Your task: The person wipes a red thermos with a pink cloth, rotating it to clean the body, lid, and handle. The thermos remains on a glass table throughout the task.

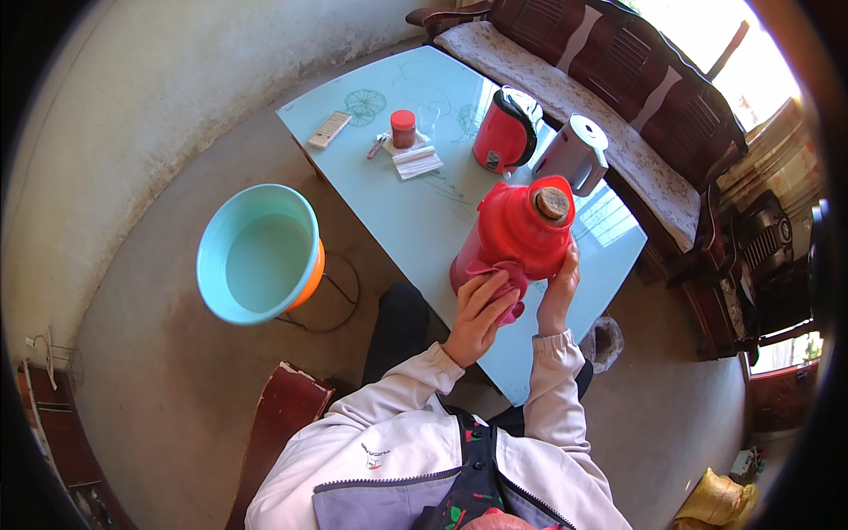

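A red thermos flask (507, 225) with a cork stopper (551, 203) is tilted over the near part of the glass-topped table (371, 192). My right hand (560, 291) grips its right side. Against the flask's near side, my left hand (478, 315) presses a bunched pink cloth (507, 275). Whether the flask's base touches the glass cannot be told. Beyond the flask stand a red electric kettle (498, 132) with a black handle and a grey jug-like kettle (571, 152) with a white lid.
A red-lidded jar (403, 130), folded tissue (417, 162), a small pen-like item (376, 147) and a pale rectangular item (329, 129) lie farther left. A turquoise basin (205, 265) of cloudy water stands at left. Beyond the table is a wooden sofa (609, 56); a lined bin (604, 344) sits at right.
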